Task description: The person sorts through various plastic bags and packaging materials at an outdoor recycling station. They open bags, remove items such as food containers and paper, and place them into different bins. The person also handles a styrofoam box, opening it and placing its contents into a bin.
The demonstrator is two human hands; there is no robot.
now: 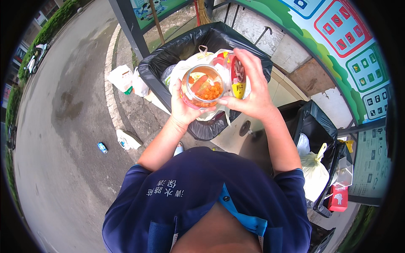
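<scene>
My left hand (183, 106) holds a clear round plastic jar (205, 86), tilted so that its uncovered mouth faces me. Orange diced food (211, 91) and a longer reddish-brown piece lie inside. My right hand (254, 87) grips a round lid with a red and yellow printed label (238, 77), beside the jar; its thumb tip reaches the jar's rim. Both hands are above a large bin lined with a black plastic bag (158, 68). Under the jar, a pale plastic bag (186, 64) of rubbish sits in the bin, partly hidden by my hands.
At right stands another black-lined bin (319, 121) with a tied pale bag (316, 172) and a red box (338, 198) nearby. White bags (121, 77), a crushed white container (128, 139) and a blue can (102, 147) lie on the ground at left. A metal post (131, 28) rises behind.
</scene>
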